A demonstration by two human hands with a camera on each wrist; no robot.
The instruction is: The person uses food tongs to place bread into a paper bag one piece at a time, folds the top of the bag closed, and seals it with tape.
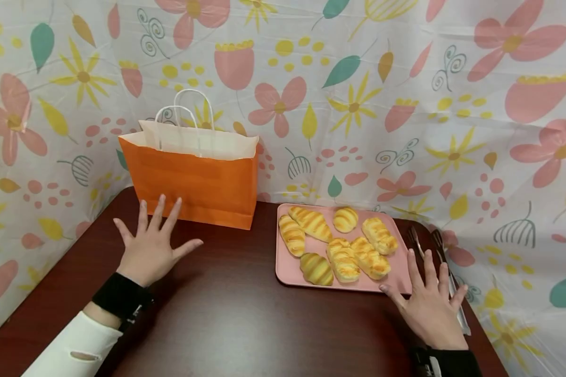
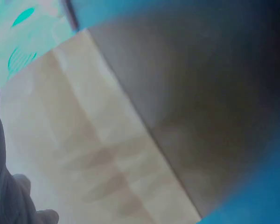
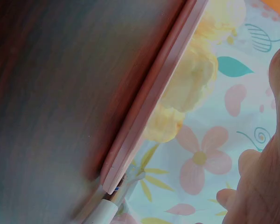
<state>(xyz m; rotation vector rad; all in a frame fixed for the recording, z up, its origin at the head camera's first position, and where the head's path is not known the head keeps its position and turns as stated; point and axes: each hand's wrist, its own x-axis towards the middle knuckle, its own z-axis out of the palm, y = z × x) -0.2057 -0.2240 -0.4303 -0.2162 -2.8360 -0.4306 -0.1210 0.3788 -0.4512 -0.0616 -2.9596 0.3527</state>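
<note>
White sleeve (image 1: 68,348) is showing over the tabletop (image 1: 264,324), near its left edge. My left hand (image 1: 151,254) is hovering, fingers spread, before the bag (image 1: 193,183), which is standing at the far left corner. My right hand (image 1: 431,309), also spread, is hovering at the near right corner of the tray (image 1: 400,269). Seven breads (image 1: 343,260) are resting there, and tongs (image 1: 462,314) are lying along the tabletop's right edge.

Partly covering probable tongs (image 1: 463,320) with the right grip (image 1: 431,309); cropping the white sleeve (image 1: 71,345) at the head view's bottom, the paper bag (image 2: 79,126) at the left wrist view's; half-hiding bread rolls (image 3: 189,84) behind the pink tray (image 3: 151,93) in the right wrist view.
</note>
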